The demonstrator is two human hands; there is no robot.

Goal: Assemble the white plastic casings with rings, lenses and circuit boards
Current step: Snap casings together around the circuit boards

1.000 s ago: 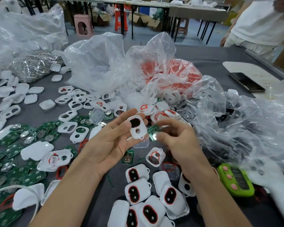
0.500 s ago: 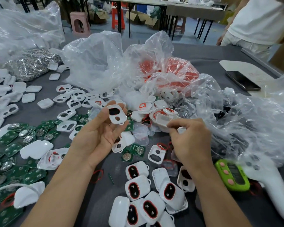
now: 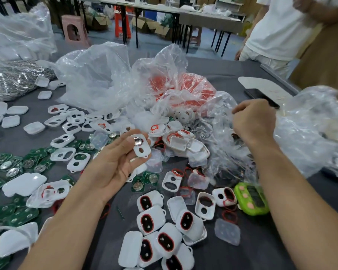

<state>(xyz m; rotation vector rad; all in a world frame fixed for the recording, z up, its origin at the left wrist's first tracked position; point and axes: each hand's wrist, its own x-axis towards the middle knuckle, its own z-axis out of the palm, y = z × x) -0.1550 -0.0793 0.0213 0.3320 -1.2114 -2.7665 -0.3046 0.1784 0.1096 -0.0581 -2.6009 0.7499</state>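
Observation:
My left hand [image 3: 113, 162] holds a white plastic casing [image 3: 141, 147] between thumb and fingers above the table middle; a shiny metal disc shows through its larger opening. My right hand [image 3: 253, 121] is raised to the right with its fingers curled, pinching the clear plastic bag [image 3: 222, 133] that lies there. Several assembled casings with red rings [image 3: 154, 219] lie at the near edge. Green circuit boards [image 3: 18, 168] are spread at the left, with loose white casing frames [image 3: 62, 154] beside them. Clear lenses [image 3: 227, 231] lie near the front right.
Crumpled clear bags [image 3: 98, 78] fill the table's centre, one holding red rings [image 3: 183, 88]. A green device [image 3: 251, 198] sits front right, a phone [image 3: 260, 97] far right. A silvery bag of metal parts [image 3: 14, 78] lies far left. A person in white [image 3: 277, 30] stands behind.
My right hand rose from the parts pile and went right to the clear bag. My left hand shifted right, and the casing now shows a metal disc in its opening.

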